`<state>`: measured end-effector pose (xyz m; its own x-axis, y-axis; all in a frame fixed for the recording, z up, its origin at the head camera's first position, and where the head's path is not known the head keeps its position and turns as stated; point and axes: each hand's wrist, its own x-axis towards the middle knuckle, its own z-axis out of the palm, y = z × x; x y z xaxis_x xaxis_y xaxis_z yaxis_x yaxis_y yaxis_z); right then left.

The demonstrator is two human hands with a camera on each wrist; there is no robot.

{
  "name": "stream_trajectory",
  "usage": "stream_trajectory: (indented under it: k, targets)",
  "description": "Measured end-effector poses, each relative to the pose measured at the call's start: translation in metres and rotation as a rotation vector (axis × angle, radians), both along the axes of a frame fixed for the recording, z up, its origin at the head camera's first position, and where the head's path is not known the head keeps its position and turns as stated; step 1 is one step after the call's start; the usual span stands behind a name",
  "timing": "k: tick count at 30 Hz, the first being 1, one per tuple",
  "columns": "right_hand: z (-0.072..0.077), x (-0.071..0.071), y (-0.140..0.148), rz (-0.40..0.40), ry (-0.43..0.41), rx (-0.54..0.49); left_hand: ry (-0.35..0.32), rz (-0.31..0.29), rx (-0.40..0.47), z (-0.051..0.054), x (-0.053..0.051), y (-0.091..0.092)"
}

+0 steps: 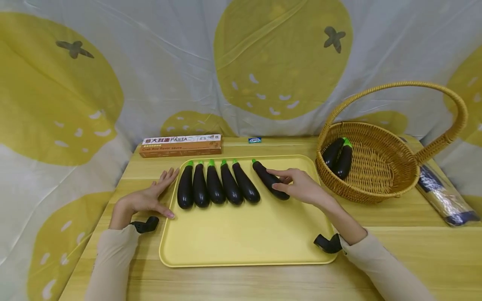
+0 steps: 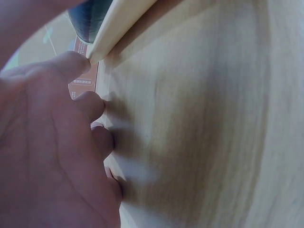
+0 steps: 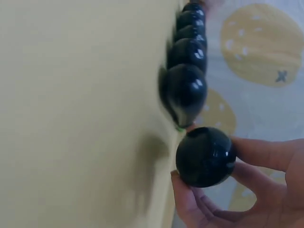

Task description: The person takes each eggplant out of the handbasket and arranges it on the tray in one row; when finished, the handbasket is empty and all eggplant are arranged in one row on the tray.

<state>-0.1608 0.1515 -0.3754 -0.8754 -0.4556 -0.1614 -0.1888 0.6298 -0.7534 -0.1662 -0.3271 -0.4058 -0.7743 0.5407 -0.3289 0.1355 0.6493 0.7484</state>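
Note:
Between its thumb and fingers my right hand [image 1: 302, 187] pinches a dark eggplant [image 1: 266, 176], whose green stem end points to the back of the yellow tray [image 1: 241, 240]. The right wrist view shows the round end of this eggplant [image 3: 206, 156] close up, raised off the tray. To its left, several eggplants [image 1: 214, 184] lie side by side in a row, stems at the back. My left hand [image 1: 147, 200] is spread beside the tray's left edge, thumb at the rim. Its fingertips [image 2: 95, 105] touch the wooden table in the left wrist view.
A wicker basket [image 1: 370, 196] with a tall handle stands at the right, holding two eggplants [image 1: 343, 161]. Behind the tray are a pasta box [image 1: 180, 146] and a small blue packet [image 1: 254, 140]. A clear plastic package [image 1: 448, 196] lies right of the basket.

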Motion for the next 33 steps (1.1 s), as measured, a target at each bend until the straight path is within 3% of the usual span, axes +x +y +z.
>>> stream_trajectory:
  k: [7,14,22,33]
  targets:
    - [-0.018,-0.010,-0.024,-0.023,0.043,0.019,0.004,0.001,-0.008,0.000,0.000,0.001]
    - [-0.020,-0.001,-0.037,0.003,0.171,0.123,-0.002,0.005,-0.008,0.001,0.002,0.001]
    - [-0.012,0.003,-0.034,0.132,0.070,0.133,0.001,0.000,-0.008,0.001,0.001,0.002]
    - [-0.015,-0.002,-0.027,0.160,0.049,0.039,-0.020,0.005,0.012,0.002,0.001,0.002]
